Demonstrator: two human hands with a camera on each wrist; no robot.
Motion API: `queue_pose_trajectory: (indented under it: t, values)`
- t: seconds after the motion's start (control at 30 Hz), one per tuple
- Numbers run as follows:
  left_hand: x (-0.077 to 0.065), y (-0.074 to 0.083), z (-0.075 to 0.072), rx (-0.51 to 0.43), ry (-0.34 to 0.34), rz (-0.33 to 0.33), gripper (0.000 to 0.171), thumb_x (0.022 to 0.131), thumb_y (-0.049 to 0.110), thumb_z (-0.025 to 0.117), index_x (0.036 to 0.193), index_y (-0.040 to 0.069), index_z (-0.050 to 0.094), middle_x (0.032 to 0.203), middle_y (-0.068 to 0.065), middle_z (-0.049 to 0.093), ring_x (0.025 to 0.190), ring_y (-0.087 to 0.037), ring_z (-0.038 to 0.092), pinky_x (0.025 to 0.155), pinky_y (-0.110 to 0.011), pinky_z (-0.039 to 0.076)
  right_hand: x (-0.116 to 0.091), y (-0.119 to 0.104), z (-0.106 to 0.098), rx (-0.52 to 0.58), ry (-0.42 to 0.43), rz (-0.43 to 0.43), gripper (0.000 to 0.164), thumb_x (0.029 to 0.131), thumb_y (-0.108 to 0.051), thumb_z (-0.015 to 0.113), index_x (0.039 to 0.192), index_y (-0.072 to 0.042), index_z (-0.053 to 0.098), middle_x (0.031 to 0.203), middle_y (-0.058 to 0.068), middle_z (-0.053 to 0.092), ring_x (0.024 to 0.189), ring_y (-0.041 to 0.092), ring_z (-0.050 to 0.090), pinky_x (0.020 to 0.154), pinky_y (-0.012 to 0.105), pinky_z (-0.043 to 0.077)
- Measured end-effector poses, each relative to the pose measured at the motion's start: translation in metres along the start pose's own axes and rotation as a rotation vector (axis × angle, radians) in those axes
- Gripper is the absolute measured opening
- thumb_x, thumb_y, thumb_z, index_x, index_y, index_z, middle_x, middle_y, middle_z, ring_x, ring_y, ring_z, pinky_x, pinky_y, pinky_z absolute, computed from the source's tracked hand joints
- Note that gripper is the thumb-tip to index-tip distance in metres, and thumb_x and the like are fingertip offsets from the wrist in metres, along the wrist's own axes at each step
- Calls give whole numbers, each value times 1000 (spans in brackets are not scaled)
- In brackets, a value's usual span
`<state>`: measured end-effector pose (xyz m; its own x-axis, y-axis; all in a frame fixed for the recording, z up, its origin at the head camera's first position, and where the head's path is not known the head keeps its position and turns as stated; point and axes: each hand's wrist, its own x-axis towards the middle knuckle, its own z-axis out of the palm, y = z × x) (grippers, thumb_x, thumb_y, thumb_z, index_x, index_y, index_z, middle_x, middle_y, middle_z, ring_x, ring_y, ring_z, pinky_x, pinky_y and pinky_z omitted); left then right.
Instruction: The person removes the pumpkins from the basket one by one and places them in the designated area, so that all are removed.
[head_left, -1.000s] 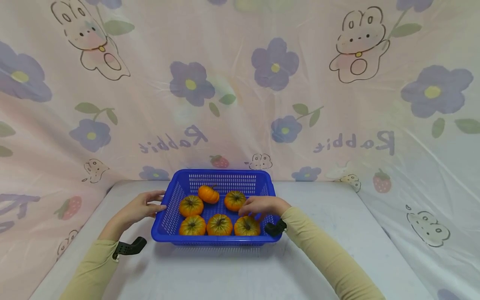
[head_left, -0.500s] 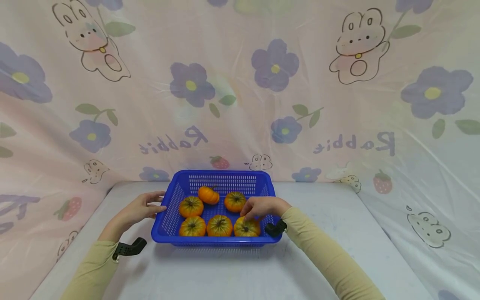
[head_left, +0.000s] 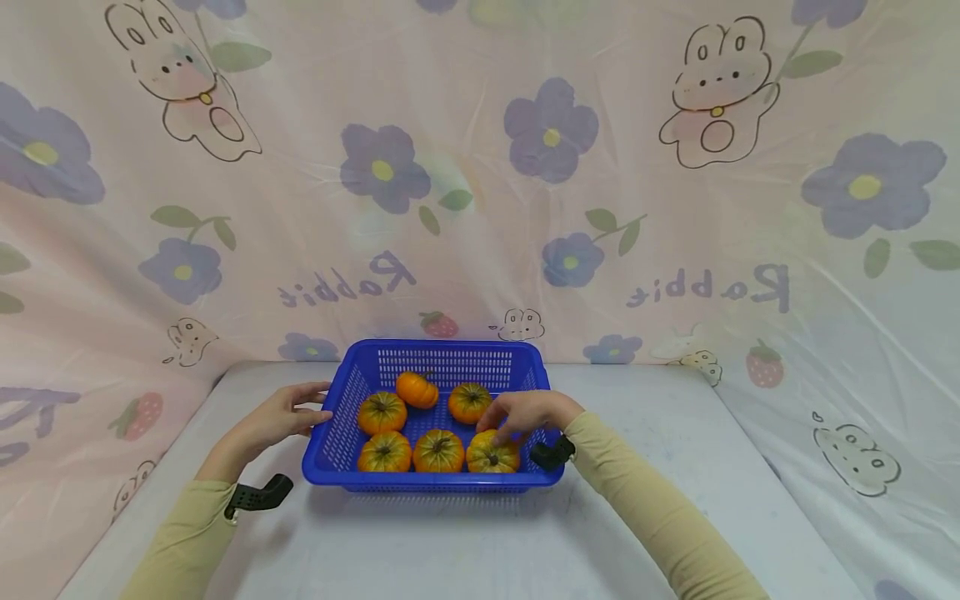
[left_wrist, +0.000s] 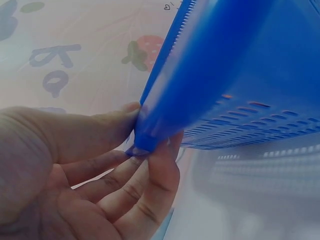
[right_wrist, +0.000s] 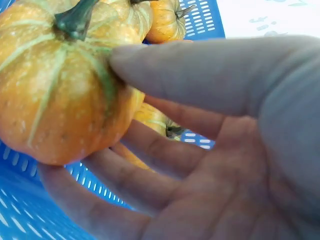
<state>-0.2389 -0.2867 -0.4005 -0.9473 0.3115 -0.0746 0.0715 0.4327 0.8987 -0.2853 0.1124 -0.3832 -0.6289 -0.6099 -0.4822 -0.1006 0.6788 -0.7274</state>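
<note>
A blue plastic basket with slotted walls holds several small orange pumpkins with green-streaked tops. At its left side, my left hand pinches the rim between thumb and fingers; the left wrist view shows the blue rim between them. My right hand reaches over the right wall to the front right pumpkin. In the right wrist view, the thumb lies on top of this pumpkin near its dark stem, and the fingers curl along its side and underside. Part of the fingers is hidden behind it.
Nearest the held pumpkin are a front middle pumpkin and a back right pumpkin. One pumpkin at the back lies tipped on its side. The basket stands on a white table, before a patterned curtain.
My right thumb and fingers have moved onto the front right pumpkin, which has tilted and shifted slightly left. The left hand stays at the rim.
</note>
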Motion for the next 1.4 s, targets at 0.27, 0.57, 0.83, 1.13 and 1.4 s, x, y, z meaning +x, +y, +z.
queue_pose_trajectory:
  t: [0.27,0.57,0.83,1.13,1.4]
  values:
    - [0,-1,0,8,14,-11,64,94,16,61,144,-10,29,131,-33,45,95,-29,64,79,-38,55,-3,0,-2,-74,-24,-82,33,87,2,66,117,-13,66,109,7,59,96,22,59,79,39,54]
    - [-1,2,0,12,21,-29,65,95,16,61,144,-9,29,131,-32,45,95,-29,64,80,-39,55,-17,-3,-18,-36,45,-226,36,87,-2,67,121,-12,64,117,7,60,104,25,58,80,36,54]
    - [0,1,0,9,9,-28,65,95,16,61,144,-9,28,128,-31,46,94,-28,63,81,-40,54,-33,3,-35,104,102,-315,39,88,-7,66,126,-10,60,125,10,56,113,32,53,80,39,54]
    - [0,0,-2,-10,-4,-21,66,94,17,62,145,-9,27,129,-32,45,96,-29,63,81,-40,54,-50,15,-47,227,199,-332,42,89,-8,65,130,-6,56,125,18,53,107,31,57,82,42,54]
    - [0,-2,-1,-22,0,-18,69,94,19,63,145,-9,27,128,-32,45,96,-30,63,83,-40,54,-56,32,-53,354,341,-293,45,89,-10,66,131,-7,54,126,20,51,109,32,55,84,47,52]
